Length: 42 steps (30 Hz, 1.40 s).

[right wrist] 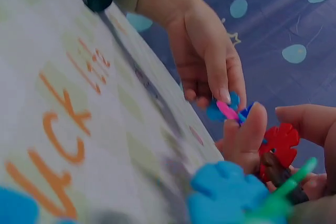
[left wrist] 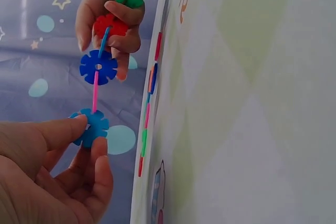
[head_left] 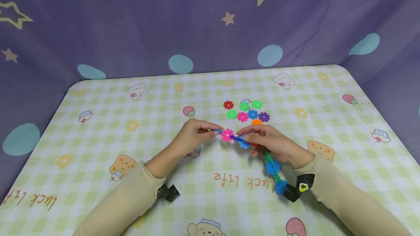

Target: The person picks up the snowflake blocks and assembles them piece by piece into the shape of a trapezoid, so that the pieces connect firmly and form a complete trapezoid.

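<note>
My left hand [head_left: 193, 134] pinches a light blue notched snowflake disc [left wrist: 98, 128] between thumb and forefinger. Slotted into that disc is a pink disc [head_left: 227, 135], seen edge-on in the left wrist view. A dark blue disc [left wrist: 107, 72] follows it in the same linked chain. My right hand [head_left: 277, 143] grips the chain farther along, its fingers about a red disc [right wrist: 283, 142]. From there the chain trails toward the right wrist, with green pieces and a blue disc [head_left: 272, 167] among its links. Some links under the right hand are hidden.
Beyond the hands, several loose discs lie flat on the checked tablecloth [head_left: 157, 192], including a dark red disc [head_left: 228, 105], a purple disc [head_left: 264, 117] and an orange disc [head_left: 257, 122] close to the right fingers. A purple curtain [head_left: 203, 21] hangs behind the table.
</note>
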Motion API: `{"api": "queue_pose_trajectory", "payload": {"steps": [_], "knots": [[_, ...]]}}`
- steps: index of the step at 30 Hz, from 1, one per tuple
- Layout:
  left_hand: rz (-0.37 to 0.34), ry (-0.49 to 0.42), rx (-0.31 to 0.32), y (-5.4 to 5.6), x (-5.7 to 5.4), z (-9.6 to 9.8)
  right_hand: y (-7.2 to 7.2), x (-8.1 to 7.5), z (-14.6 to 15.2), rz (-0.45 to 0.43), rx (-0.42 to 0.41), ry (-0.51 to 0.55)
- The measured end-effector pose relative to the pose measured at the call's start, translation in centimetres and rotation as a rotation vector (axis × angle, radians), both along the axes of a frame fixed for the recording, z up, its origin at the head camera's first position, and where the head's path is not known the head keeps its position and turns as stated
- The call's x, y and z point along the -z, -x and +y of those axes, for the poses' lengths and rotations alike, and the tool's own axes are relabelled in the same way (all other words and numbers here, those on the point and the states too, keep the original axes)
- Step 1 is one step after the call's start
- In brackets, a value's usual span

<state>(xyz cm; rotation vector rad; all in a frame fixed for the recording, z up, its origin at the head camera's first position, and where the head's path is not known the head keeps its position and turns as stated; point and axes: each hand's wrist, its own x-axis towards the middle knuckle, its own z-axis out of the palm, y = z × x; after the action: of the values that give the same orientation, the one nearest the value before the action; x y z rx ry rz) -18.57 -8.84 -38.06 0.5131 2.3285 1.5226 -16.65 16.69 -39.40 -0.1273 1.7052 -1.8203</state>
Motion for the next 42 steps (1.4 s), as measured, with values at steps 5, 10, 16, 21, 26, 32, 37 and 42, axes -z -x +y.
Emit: {"api": "queue_pose_trajectory", "payload": {"steps": [5, 10, 16, 21, 26, 32, 37, 42], "knots": [[-0.016, -0.061, -0.017, 0.2, -0.1, 0.1, -0.7, 0.1, -0.6, -0.066, 0.011, 0.087], [-0.016, -0.119, -0.014, 0.3, 0.0, 0.3, -1.2, 0.3, -1.1, -0.142, -0.02, 0.182], [-0.025, -0.128, 0.071, 0.2, -0.2, 0.8, -1.5, 0.5, -1.6, -0.176, -0.081, 0.289], [-0.04, -0.085, 0.1, 0.2, -0.4, 1.1, -1.5, 0.5, -2.0, -0.123, -0.002, 0.183], [-0.038, -0.051, 0.072, 0.1, -0.6, 1.2, -1.5, 0.6, -2.1, -0.001, 0.023, 0.07], [-0.016, -0.004, -0.008, 0.1, -0.4, 0.9, -1.5, 0.9, -2.0, 0.054, 0.067, 0.017], [-0.062, -0.029, -0.036, 0.0, -0.3, 0.7, -1.5, 1.0, -2.0, 0.02, 0.183, 0.032], [-0.103, -0.064, -0.034, -0.2, -0.3, 0.6, -1.6, 1.1, -2.2, -0.065, 0.314, 0.109]]}}
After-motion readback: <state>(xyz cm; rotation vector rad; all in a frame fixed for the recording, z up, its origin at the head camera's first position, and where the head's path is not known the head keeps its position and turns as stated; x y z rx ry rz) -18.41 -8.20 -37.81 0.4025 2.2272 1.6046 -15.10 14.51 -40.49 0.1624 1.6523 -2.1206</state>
